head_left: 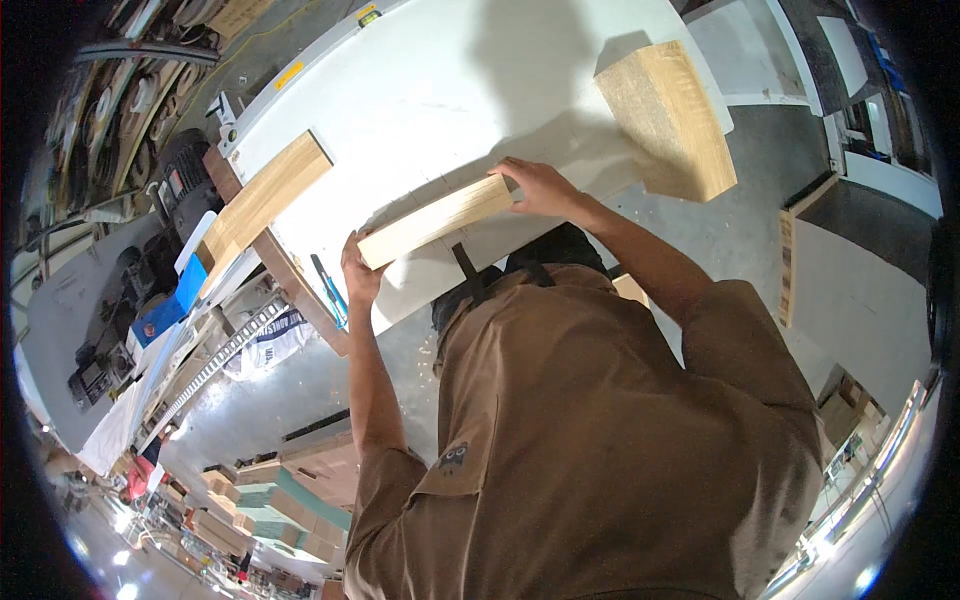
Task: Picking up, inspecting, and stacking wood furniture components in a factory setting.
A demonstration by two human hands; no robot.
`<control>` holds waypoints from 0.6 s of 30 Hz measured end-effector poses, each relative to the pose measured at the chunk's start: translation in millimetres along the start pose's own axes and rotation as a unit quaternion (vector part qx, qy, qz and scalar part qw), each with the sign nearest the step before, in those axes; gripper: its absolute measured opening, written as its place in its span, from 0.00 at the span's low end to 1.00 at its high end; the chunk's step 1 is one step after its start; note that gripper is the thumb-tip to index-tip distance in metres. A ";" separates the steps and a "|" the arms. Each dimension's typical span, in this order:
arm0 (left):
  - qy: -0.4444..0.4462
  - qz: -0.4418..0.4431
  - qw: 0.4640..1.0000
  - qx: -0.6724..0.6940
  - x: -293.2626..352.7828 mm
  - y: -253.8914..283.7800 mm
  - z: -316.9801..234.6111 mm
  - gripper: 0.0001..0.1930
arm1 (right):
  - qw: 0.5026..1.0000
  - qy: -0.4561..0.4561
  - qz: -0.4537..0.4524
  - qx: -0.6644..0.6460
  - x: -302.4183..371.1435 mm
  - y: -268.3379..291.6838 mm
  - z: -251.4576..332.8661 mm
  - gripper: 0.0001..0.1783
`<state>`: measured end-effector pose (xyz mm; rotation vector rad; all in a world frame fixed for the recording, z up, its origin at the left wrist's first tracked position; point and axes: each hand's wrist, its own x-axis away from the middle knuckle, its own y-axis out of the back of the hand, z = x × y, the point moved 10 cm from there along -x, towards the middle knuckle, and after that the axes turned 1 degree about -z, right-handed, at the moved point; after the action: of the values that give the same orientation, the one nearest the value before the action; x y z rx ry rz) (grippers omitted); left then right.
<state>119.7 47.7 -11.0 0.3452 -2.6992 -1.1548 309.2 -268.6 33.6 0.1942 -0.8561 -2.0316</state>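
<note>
A pale wooden board [437, 221] lies crosswise between my hands over the near edge of the white worktable [420, 100]. My left hand [360, 268] is closed around its left end. At the other end, my right hand [535, 187] grips the board with thumb and fingers. To the right, a larger wooden block [672, 120] rests on the table and reaches past its edge. On the left side lies another wooden board [268, 190], reaching beyond the table's corner. Blue-handled pliers or a similar tool [331, 290] sit near my left hand.
A metal straightedge or level with a yellow vial [369, 16] runs along the far-left table edge. Dark machinery [180, 165] and a blue box [160, 318] stand to the left. A slotted metal strip [215, 360] and a white bag [272, 342] are below. Stacked boxes [290, 515] stand behind.
</note>
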 end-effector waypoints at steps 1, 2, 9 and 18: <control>-0.002 0.003 1.000 0.004 1.2 -5.8 8.5 0.35 | 1.000 -0.005 0.000 0.003 3.2 -7.6 -4.8 0.35; -0.009 -0.009 0.999 0.032 1.8 -8.1 14.3 0.36 | 0.999 -0.007 -0.036 -0.008 7.2 -8.8 -8.4 0.39; 0.150 0.051 0.959 0.233 10.3 -28.3 1.7 0.42 | 0.973 -0.091 -0.124 -0.173 31.0 -32.8 -25.2 0.47; 0.079 -0.048 0.955 0.282 24.0 -24.5 -11.7 0.46 | 0.967 -0.089 -0.167 -0.169 32.8 -57.9 -13.4 0.50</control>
<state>103.1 16.5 -19.0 0.6235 -2.8376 -0.3255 256.4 -280.3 -7.5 -0.0409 -0.5983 -2.5070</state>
